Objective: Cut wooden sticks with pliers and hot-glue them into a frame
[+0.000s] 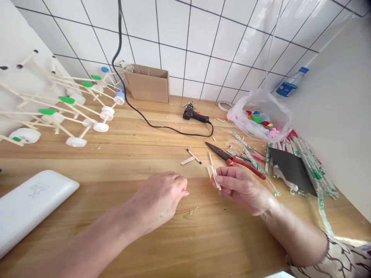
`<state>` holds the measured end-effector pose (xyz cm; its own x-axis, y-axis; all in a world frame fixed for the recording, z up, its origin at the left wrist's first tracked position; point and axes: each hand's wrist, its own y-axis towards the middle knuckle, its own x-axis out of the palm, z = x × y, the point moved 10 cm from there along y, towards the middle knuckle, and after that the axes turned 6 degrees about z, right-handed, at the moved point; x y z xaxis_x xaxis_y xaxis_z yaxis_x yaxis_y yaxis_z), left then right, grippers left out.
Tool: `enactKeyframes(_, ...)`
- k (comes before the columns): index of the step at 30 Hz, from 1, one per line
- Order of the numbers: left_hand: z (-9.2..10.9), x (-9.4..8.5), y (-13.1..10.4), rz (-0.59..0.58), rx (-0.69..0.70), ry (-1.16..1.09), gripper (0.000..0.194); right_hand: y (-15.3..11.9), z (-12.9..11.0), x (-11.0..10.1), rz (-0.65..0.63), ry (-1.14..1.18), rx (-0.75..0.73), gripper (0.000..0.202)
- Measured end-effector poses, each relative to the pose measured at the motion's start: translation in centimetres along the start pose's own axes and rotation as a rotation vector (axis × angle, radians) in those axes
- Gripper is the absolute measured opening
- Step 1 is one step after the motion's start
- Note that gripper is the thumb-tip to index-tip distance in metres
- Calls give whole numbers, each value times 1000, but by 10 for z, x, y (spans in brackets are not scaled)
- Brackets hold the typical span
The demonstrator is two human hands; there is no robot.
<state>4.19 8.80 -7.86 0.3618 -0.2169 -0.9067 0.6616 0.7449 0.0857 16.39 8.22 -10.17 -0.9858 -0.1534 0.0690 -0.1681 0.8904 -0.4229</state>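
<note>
Between the thumb and fingers of my right hand (242,187) are short pale wooden sticks (215,181), pinched above the wooden table (191,243). Two more short sticks lie close by, one (210,159) just beyond those fingers. My left hand (162,195) rests near the table with its fingers curled in; whether anything is inside them is hidden. Past it lie a pale stick pair (188,160) and a thin stick with dark ends (194,156). Red-handled pliers (246,166) lie open just beyond my right hand.
A black glue gun (195,114) with its cable lies behind. Stick frames with white wheels (76,142) stand left, near a cardboard box (147,85) and white device (37,204). On the right are a plastic bag (246,119), wrapped sticks (310,166) and a bottle (291,85).
</note>
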Motion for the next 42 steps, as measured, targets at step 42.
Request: enactKeyframes(42,-4,3,-5,21,-411,-829,19,-15,5,35,-14,-384,-141,14)
